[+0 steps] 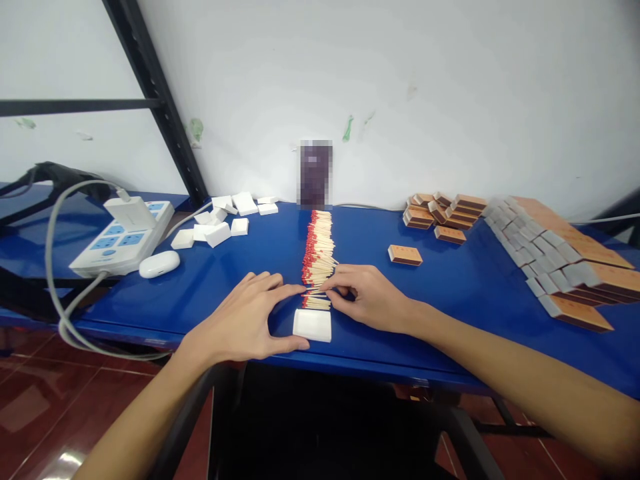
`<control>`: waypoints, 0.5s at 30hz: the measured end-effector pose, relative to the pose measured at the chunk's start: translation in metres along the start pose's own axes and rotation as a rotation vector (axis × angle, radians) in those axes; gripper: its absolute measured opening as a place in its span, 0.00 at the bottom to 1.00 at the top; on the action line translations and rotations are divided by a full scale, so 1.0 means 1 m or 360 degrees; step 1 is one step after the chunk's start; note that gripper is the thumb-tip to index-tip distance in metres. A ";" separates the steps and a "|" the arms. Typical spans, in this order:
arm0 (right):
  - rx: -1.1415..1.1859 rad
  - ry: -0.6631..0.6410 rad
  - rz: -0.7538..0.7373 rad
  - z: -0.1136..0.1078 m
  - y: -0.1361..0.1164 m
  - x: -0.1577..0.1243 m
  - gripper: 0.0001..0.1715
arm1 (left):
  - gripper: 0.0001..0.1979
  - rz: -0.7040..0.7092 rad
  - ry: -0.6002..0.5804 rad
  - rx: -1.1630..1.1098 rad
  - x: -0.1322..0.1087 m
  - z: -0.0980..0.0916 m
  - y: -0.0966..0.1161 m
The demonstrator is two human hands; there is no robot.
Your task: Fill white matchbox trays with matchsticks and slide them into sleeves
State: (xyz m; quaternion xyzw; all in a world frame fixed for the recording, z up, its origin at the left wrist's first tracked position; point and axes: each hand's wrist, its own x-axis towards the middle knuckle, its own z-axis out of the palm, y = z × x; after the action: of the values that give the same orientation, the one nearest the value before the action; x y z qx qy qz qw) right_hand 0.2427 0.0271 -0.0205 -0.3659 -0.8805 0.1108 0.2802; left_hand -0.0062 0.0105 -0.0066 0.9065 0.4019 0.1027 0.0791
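Observation:
A long row of red-headed matches [318, 250] lies on the blue table, heads to the left. At its near end sits a white matchbox tray [313, 326], and a small group of matches [315, 303] lies just beyond it, partly separated from the row. My left hand [253, 317] is spread open, its index fingertip at the match heads and its thumb by the tray's lower left corner. On the other side my right hand [367, 297] pinches at the plain match ends with thumb and index finger. How many matches are between those fingertips cannot be made out.
White trays [217, 223] are scattered at back left, near a power strip [123, 240] and a white earbud case [159, 265]. One matchbox [405, 255] lies right of the row. Piled matchboxes [445, 210] and a big stack [565, 260] stand farther right. A pixelated dark object [315, 175] leans at the wall.

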 end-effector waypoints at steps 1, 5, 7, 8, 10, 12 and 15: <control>-0.0007 0.0018 -0.0003 0.000 0.000 0.000 0.10 | 0.38 -0.0002 -0.0003 -0.0008 0.000 0.000 0.000; -0.0045 0.0058 0.0007 -0.002 -0.001 0.000 0.11 | 0.36 -0.0040 -0.0034 -0.0047 0.000 -0.002 0.002; -0.0044 0.0047 0.0023 -0.002 -0.001 0.000 0.11 | 0.34 -0.0045 -0.0038 -0.0050 0.000 -0.003 0.002; -0.0040 0.0040 0.0029 -0.002 -0.001 0.000 0.11 | 0.34 -0.0042 -0.0036 -0.0048 0.001 -0.003 0.002; -0.0035 0.0028 0.0028 -0.002 -0.001 0.000 0.12 | 0.33 -0.0028 -0.0024 -0.0051 0.001 -0.003 0.002; -0.0032 0.0018 0.0020 -0.002 -0.001 0.000 0.12 | 0.32 -0.0003 -0.0011 -0.0062 0.001 -0.002 0.002; -0.0032 0.0010 0.0005 -0.002 -0.002 0.000 0.12 | 0.31 0.0024 -0.0001 -0.0063 0.001 -0.002 0.001</control>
State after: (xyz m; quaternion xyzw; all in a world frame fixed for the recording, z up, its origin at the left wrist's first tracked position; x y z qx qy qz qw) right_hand 0.2428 0.0253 -0.0183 -0.3705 -0.8801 0.1013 0.2790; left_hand -0.0051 0.0108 -0.0045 0.9077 0.3930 0.1110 0.0964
